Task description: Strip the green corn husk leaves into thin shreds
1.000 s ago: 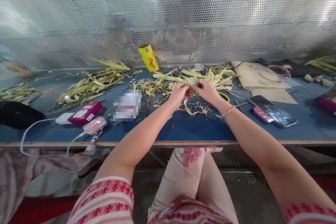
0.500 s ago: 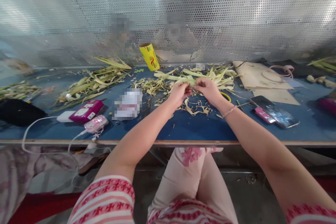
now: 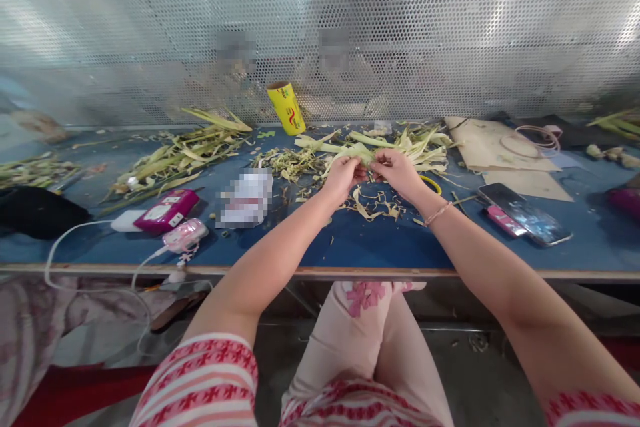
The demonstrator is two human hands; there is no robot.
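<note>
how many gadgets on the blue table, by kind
phones: 2, a dark phone lying on a pink phone
pink power bank: 1
small pink charging device: 1
white plug adapter: 1
total: 5

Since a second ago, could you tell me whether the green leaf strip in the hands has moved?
Yes. The leaf strip hung down toward the table edge; now it lies level between both hands, up by the leaf pile.
</note>
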